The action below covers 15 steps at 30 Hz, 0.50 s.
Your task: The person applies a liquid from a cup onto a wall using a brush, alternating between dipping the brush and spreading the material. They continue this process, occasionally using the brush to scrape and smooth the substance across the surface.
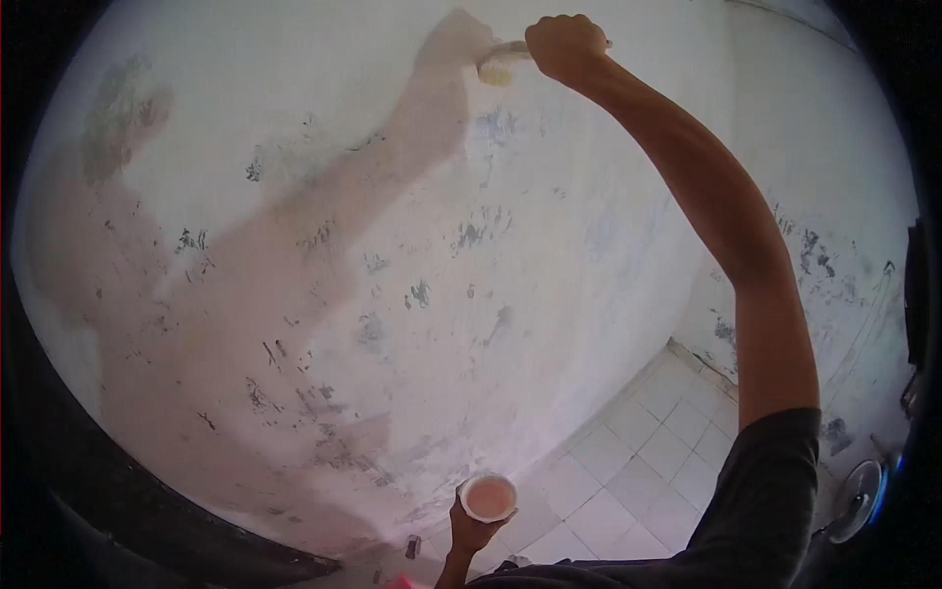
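Note:
High on the wall, my right hand [567, 47] is wrapped round the handle of a paintbrush [497, 73]. The brush has a pale yellowish head, which is up against the white, patchy wall [412, 226] to the left of my fist. Low in the view, my left hand [474, 528] grips a white cup [489, 476] from the side. The cup is upright and holds a pinkish liquid that looks like paint, its surface visible from above.
Dark scuffs and flaked spots mark the wall, and my shadow falls across it. Pale floor tiles [633, 427] meet the wall below. Another scuffed wall [805, 236] stands at right, with a round fan-like object [857, 502] near it. A dark edge [128, 481] curves along the lower left.

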Available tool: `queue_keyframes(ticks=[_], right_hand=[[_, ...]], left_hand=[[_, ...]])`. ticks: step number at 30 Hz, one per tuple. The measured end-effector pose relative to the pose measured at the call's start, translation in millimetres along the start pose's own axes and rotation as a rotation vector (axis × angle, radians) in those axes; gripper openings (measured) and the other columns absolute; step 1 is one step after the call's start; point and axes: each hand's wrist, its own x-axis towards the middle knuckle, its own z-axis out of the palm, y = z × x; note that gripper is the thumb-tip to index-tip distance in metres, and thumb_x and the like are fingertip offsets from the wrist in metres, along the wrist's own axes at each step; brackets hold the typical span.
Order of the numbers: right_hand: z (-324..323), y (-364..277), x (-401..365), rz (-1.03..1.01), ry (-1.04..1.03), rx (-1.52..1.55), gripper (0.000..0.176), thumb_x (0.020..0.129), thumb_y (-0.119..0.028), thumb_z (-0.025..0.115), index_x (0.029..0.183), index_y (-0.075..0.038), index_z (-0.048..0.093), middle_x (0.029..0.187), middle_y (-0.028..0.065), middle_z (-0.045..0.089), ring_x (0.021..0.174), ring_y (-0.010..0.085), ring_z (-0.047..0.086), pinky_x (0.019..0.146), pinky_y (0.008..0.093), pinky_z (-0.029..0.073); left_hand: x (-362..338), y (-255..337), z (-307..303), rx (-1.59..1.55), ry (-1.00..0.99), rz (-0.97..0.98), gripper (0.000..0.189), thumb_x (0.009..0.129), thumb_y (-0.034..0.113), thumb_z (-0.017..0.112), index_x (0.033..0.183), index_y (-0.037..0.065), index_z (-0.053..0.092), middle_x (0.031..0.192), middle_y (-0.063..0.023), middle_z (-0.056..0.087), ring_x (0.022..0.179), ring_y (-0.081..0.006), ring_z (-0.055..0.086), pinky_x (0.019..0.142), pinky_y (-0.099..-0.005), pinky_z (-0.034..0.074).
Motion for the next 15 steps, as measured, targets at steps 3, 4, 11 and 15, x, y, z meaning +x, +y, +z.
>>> queue_keyframes(ticks=[3,4,11,15], right_hand=[[6,1,32,0.062,0.025,0.050,0.020,0.086,-0.013,0.062,0.101,-0.007,0.075,0.099,0.0113,0.074,0.087,0.0289,0.073,0.071,0.0416,0.061],[14,3,46,0.146,0.057,0.085,0.021,0.087,-0.013,0.061,0.101,-0.008,0.075,0.101,0.0106,0.074,0.091,0.0281,0.073,0.074,0.0418,0.060],[7,18,63,0.237,0.200,0.146,0.022,0.088,-0.013,0.060,0.103,-0.006,0.074,0.104,0.0130,0.074,0.095,0.0291,0.072,0.076,0.0422,0.060],[-18,20,52,0.293,0.125,0.143,0.022,0.090,-0.013,0.059,0.104,-0.007,0.074,0.104,0.0132,0.074,0.094,0.0298,0.072,0.076,0.0415,0.061]], left_hand=[[1,1,0,-0.034,0.022,-0.029,0.078,0.059,0.024,0.097,0.119,0.001,0.052,0.109,-0.0149,0.067,0.099,-0.0275,0.067,0.086,-0.0391,0.054],[1,2,-1,-0.007,0.027,-0.033,0.078,0.059,0.024,0.097,0.120,0.002,0.053,0.109,-0.0149,0.067,0.100,-0.0274,0.067,0.086,-0.0391,0.054],[2,0,2,-0.036,0.061,-0.016,0.080,0.058,0.025,0.097,0.120,0.001,0.053,0.110,-0.0146,0.067,0.101,-0.0272,0.067,0.088,-0.0386,0.054],[0,0,4,-0.028,0.070,-0.046,0.080,0.057,0.023,0.097,0.120,0.001,0.052,0.110,-0.0143,0.066,0.101,-0.0267,0.066,0.088,-0.0392,0.053]])
